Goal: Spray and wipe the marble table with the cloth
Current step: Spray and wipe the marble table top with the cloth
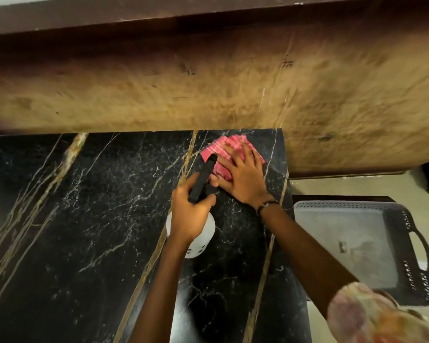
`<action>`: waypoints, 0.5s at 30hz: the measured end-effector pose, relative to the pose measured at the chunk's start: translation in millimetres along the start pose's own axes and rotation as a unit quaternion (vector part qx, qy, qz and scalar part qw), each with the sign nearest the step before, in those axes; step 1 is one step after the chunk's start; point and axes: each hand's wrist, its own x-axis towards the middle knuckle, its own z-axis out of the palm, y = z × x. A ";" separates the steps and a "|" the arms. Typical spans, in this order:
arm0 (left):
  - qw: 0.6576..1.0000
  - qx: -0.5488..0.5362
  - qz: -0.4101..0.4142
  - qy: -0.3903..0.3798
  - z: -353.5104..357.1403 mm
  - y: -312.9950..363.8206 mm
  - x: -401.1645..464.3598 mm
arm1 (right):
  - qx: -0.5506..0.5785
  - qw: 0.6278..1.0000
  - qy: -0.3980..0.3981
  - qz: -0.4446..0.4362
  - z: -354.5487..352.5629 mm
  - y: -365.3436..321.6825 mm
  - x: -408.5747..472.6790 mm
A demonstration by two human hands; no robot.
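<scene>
Right hand (243, 178) fingers flat on cloth (217, 149) — left hand (192, 211) grips spray bottle (200, 233).

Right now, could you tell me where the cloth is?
At the table's far right corner, flat under the right hand, just beyond the spray bottle.

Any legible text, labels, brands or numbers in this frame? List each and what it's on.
None legible.
Spray bottle: dark marks on the white body, too blurred to read.
Grey basket: a small dark mark on its floor, unreadable.
Pink cloth, marble table: no text visible.
</scene>
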 end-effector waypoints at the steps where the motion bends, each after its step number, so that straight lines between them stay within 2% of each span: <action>1: 1.000 0.004 0.007 -0.002 0.8 -0.7 1.0 | 0.003 1.000 -0.005 0.002 3.5 -3.4 18.0; 5: 1.000 0.015 0.026 -0.007 1.6 -5.2 0.4 | -0.012 1.000 -0.004 0.025 15.6 -9.6 69.7; 8: 0.999 -0.006 0.037 0.006 -1.7 -6.1 0.4 | -0.003 0.999 0.001 0.043 13.3 -10.7 73.9; 13: 0.998 -0.040 0.037 0.019 -9.6 -4.6 -2.0 | -0.007 0.976 0.065 0.209 3.6 -3.2 10.5; 15: 0.999 -0.040 0.033 0.017 -9.5 -3.4 0.5 | -0.037 0.968 0.086 0.231 2.5 1.4 -16.6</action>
